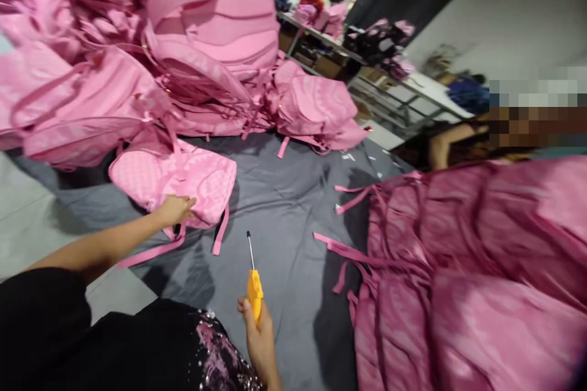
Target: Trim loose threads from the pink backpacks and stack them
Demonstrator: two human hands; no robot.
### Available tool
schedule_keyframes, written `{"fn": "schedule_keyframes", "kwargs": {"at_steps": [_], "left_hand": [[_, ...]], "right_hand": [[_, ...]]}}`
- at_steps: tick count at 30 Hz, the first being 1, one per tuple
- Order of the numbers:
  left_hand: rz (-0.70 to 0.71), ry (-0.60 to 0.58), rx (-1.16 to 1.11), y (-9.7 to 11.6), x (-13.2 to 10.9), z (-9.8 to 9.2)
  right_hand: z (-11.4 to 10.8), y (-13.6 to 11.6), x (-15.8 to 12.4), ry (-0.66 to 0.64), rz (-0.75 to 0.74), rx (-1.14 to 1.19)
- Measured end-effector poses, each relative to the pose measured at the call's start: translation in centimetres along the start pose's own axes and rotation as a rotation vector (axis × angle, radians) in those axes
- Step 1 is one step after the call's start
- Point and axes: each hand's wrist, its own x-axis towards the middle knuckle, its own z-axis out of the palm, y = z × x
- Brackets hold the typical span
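My left hand is on the front of a small pink backpack, its fingers bunched together against the fabric. This backpack lies on the grey cloth, with loose straps hanging off its near side. In my right hand, at the bottom centre, is a yellow long-necked lighter. Its thin metal neck points away from me and ends in a black tip. The lighter is held over the cloth, apart from the backpack.
Pink backpacks are heaped along the far left of the grey cloth. More pink backpacks stand in rows at the right. Beyond them a person's arm shows. Shelving with bags and boxes stands behind.
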Motion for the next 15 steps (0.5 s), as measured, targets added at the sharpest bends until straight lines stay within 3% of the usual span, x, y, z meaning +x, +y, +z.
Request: {"fn": "schedule_keyframes", "kwargs": {"at_steps": [3, 5, 7, 9, 11, 13, 15], "left_hand": [[0.202, 0.048, -0.082, 7.2, -0.5, -1.5], [0.333, 0.077, -0.177, 11.7, -1.7, -4.4], [0.395, 0.088, -0.339, 15.2, -2.7, -8.6], [0.42, 0.052, -0.58, 17.3, -2.6, -13.2], [0.419, -0.014, -0.819, 18.4, -0.9, -16.9], [0.35, -0.06, -0.99, 18.9, 2.4, -18.8], [0.199, -0.073, -1.052, 19.2, 6.8, -18.6]], "right_hand": [[-2.3, 0.5, 0.3, 0.167, 0.017, 0.017], [-4.7, 0.8, 0.5, 0.335, 0.02, 0.052], [-7.3, 1.1, 0.5, 0.463, 0.019, 0.108], [-9.8, 1.6, 0.1, 0.542, 0.018, 0.147], [-11.7, 2.5, -0.5, 0.569, 0.039, 0.134], [-13.0, 3.8, -1.5, 0.536, 0.086, 0.095], [-13.6, 5.6, -2.4, 0.403, 0.147, 0.084]]}}
